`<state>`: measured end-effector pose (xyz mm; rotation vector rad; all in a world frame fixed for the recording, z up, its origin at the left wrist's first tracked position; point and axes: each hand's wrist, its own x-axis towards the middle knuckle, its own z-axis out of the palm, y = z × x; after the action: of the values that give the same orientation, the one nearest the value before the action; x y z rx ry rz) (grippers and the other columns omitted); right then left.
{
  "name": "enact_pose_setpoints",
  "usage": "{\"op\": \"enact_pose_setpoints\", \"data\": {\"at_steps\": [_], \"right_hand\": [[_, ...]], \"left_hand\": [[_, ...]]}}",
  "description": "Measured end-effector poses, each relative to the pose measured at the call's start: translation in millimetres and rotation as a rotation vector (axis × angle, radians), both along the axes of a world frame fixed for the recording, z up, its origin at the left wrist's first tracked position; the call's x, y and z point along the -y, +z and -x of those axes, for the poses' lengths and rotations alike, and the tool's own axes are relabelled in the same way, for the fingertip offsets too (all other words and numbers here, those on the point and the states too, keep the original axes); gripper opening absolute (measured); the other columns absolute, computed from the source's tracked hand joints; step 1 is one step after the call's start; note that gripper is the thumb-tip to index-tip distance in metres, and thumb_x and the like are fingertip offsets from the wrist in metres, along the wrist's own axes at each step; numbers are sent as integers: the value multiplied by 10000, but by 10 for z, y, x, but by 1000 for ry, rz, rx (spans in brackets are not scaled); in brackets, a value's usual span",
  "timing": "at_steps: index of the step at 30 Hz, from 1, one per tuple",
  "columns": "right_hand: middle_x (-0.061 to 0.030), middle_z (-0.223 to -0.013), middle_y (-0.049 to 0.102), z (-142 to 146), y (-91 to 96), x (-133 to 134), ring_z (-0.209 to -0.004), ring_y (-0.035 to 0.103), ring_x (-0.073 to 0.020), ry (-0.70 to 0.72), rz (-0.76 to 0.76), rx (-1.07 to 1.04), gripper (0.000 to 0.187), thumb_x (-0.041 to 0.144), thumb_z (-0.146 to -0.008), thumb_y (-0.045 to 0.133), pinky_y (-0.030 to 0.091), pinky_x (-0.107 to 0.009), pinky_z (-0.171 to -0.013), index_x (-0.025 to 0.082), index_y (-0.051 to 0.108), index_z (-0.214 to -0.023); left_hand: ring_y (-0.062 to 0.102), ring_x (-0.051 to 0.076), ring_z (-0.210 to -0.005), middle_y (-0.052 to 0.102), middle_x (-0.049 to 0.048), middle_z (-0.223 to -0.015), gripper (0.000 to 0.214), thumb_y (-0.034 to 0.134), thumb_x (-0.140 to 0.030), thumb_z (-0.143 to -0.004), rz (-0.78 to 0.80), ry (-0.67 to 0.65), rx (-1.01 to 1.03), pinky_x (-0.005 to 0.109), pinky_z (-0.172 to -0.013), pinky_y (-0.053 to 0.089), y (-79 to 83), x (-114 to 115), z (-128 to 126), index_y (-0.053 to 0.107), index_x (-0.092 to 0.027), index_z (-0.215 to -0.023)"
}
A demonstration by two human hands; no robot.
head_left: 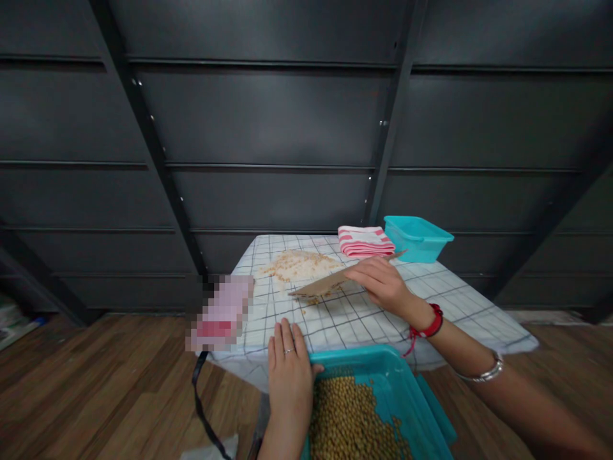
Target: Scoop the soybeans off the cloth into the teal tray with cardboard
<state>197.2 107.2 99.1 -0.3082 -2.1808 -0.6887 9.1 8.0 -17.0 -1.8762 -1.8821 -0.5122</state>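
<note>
My right hand (380,284) grips a flat brown cardboard piece (320,285) and holds it low over the checked tablecloth (454,300), its left end by a few stray beans. A pile of pale beans (297,264) lies just beyond the cardboard. My left hand (288,367) rests with its fingers together and stretched out on the table's near edge, its thumb against the rim of a teal tray (383,358). That tray holds many tan beans (349,418) and juts toward me off the table.
A folded red-and-white striped cloth (364,241) and a second teal tray (416,237) sit at the table's far end. A blurred pink patch (221,313) covers the table's left corner, with a black strap (204,402) hanging below. Dark panelled wall behind, wood floor around.
</note>
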Motion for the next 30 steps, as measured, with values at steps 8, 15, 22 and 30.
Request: {"op": "enact_pose_setpoints", "data": {"at_steps": [8,15,22,30], "right_hand": [[-31,-813,640,136,-67,-19,-784,537,-135,7,7,76,303,28,-816,384,431,-286,-677,180,533,-1032],[-39,-848,640,-161,-11,142,-834,552,-146,11,59,84,376,22,-814,376,452,-299,-686,206,496,-1120],[-37,-827,637,-247,9,57,-774,553,-149,-99,1,5,379,18,-801,391,447,-306,-665,215,523,-1097],[-23,-797,633,-352,-82,44,-733,548,-143,-172,33,29,390,12,-792,368,443,-297,-634,218,551,-1067]], "left_hand": [[480,321,-1158,515,240,-1244,559,606,-313,-688,30,-26,-48,445,-922,450,-18,1,32,522,-43,-1171],[500,319,-1137,540,220,-1227,564,629,-317,-659,11,-14,-29,435,-922,446,-4,-10,17,545,-51,-1149],[478,314,-1162,517,234,-1248,543,587,-324,-696,38,-10,-21,451,-941,424,-25,-12,20,530,-53,-1163],[466,319,-1173,507,237,-1257,537,575,-311,-708,45,-20,-18,457,-945,421,7,8,21,519,-50,-1174]]}}
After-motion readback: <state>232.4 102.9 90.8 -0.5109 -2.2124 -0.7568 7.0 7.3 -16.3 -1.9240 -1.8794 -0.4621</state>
